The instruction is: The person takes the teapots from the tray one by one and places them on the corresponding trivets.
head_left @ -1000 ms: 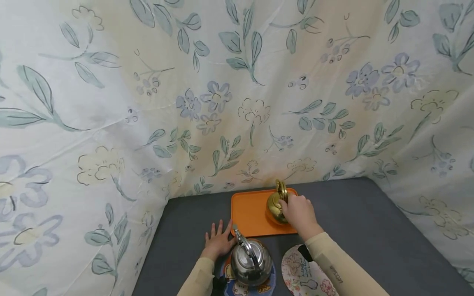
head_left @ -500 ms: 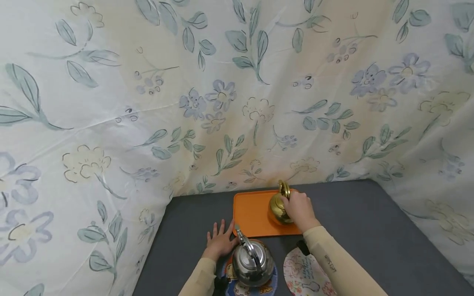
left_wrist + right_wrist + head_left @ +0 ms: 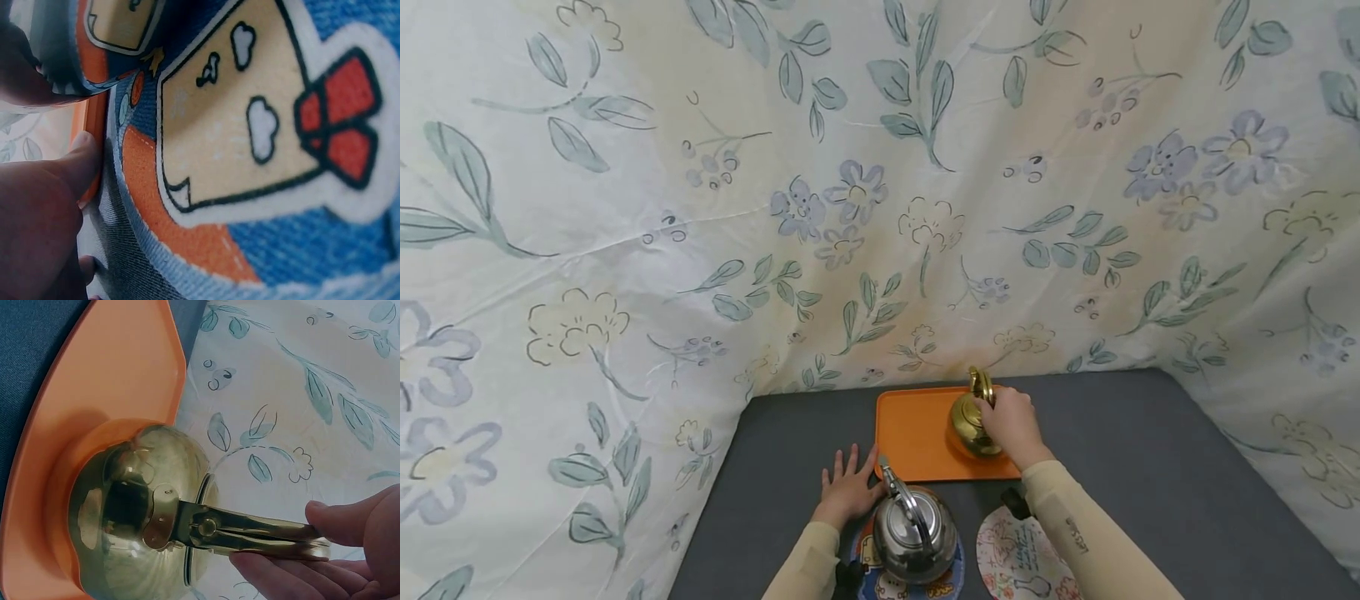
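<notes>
My right hand (image 3: 1011, 421) grips the upright handle (image 3: 262, 531) of a shiny gold kettle (image 3: 967, 427), its thumb and fingers on either side of it. The kettle is at the right part of an orange tray (image 3: 913, 429), its base apparently on the tray. My left hand (image 3: 847, 490) lies with fingers spread at the tray's near left corner. In the left wrist view, the thumb (image 3: 81, 150) touches the tray's orange edge (image 3: 94, 140). Close beside that hand stands a silver kettle (image 3: 913, 537) on a round blue cartoon mat (image 3: 953, 579).
A round pinkish printed mat (image 3: 1007, 554) lies right of the silver kettle, partly under my right forearm. The dark grey tabletop (image 3: 1120, 450) extends to both sides. Floral fabric (image 3: 925, 250) hangs behind the tray and along the left and right sides.
The whole scene has shifted slightly right in the head view. Both hands keep their holds, and the gold kettle stays over the tray's right part.
</notes>
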Demonstrator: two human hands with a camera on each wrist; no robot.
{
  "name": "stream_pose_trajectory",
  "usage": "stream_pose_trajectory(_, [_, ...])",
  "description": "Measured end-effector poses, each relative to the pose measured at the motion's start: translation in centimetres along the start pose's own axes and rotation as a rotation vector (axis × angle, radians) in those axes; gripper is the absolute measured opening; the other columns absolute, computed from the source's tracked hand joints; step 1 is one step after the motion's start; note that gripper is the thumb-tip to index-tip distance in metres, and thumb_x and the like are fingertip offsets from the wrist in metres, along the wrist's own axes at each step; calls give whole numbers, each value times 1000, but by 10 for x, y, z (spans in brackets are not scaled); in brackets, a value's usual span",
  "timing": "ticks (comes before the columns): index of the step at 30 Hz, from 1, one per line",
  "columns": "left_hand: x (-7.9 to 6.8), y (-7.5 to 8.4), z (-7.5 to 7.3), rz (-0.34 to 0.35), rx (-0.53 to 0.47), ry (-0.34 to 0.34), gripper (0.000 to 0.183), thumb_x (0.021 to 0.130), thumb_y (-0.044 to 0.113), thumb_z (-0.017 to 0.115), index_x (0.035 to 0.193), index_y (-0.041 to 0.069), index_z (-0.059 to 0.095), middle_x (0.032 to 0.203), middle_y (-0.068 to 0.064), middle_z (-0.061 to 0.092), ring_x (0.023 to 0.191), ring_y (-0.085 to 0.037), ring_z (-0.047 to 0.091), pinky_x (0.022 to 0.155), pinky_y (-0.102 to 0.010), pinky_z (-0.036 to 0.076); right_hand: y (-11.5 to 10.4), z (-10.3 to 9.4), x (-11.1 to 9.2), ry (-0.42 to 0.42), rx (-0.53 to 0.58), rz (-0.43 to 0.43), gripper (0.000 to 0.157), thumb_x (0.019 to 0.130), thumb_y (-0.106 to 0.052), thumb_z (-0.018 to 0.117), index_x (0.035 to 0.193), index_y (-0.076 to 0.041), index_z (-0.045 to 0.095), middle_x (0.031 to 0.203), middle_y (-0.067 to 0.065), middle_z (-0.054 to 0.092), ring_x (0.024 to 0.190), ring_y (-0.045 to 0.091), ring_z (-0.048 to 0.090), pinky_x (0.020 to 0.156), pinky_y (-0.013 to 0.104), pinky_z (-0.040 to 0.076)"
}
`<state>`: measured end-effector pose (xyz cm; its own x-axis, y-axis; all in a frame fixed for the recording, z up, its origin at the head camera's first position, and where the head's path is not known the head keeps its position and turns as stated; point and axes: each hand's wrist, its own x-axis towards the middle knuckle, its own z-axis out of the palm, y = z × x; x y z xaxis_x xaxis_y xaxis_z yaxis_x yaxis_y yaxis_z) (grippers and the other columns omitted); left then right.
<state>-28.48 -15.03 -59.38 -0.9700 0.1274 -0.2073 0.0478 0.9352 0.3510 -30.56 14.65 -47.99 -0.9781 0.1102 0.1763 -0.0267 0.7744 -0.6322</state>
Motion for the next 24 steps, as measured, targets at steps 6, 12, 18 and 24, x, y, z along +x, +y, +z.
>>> stream_pose_trajectory(6, [0,-2,2,7,2,-6,75,98,63,50,162,31,25,169,-14,16,154,-46,8,118,-71,11,2,1,0,4,22,2,27,98,-23,66,85,1,69,66,9,65,53,20,59,50,33,49])
stream_pose_trajectory(12, [2,-3,5,2,3,1,75,98,62,50,162,33,25,169,-13,16,155,-46,8,117,-71,10,5,2,0,51,40,-29,24,97,-22,67,86,-1,72,71,10,69,58,21,62,53,36,52])
stream_pose_trajectory(18, [2,-4,5,4,-8,9,75,98,62,51,162,32,26,169,-13,16,155,-46,7,118,-71,10,7,-2,-4,81,38,-61,23,96,-20,68,95,1,75,76,12,72,61,22,65,57,39,55])
stream_pose_trajectory(24, [0,-5,3,-3,-3,-5,75,97,62,52,162,32,26,169,-13,16,155,-46,7,118,-71,10,6,-7,-11,91,30,-62,23,95,-20,69,90,2,73,72,10,70,59,21,62,53,35,51])
